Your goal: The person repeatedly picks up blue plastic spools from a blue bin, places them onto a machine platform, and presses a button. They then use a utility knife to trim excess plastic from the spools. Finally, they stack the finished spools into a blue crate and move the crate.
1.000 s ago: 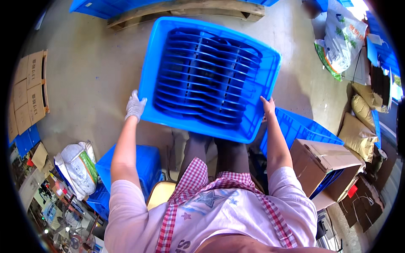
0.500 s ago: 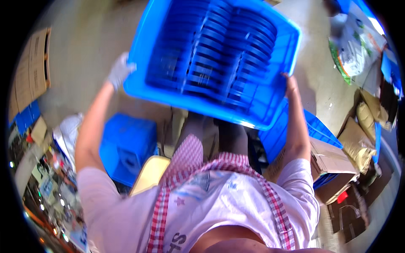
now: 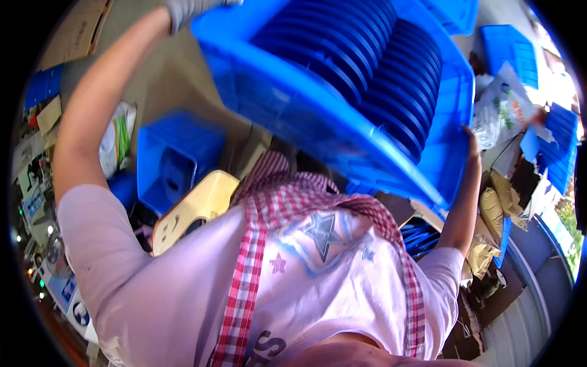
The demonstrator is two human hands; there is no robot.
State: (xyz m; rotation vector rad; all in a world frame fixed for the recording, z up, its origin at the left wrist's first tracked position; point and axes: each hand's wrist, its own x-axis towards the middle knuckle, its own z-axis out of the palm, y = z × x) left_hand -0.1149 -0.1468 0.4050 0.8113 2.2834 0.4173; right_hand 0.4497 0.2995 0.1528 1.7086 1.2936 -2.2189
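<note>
Between my hands hangs a large blue plastic crate (image 3: 275, 104), tilted. Inside stand two rows of ribbed, dark blue round pieces (image 3: 403, 79), packed close together like stacked discs or lids; I cannot tell which. My left hand (image 3: 192, 12), in a pale glove, is at the crate's far left rim, partly cut off by the picture's upper edge. At the right rim my bare right hand (image 3: 471, 142) grips the side wall, most of its fingers hidden behind it.
A blue bin (image 3: 174, 162) and a cream-coloured stool or chair (image 3: 202, 205) are at lower left. Several brown packets (image 3: 494, 208) and a clear plastic bag (image 3: 504, 107) lie to the right. More blue crates (image 3: 507, 52) stand at the far right.
The crate has tipped more and shifted to the right, its left side swinging farther away. My left arm has risen and stretched out; the surroundings have turned in view.
</note>
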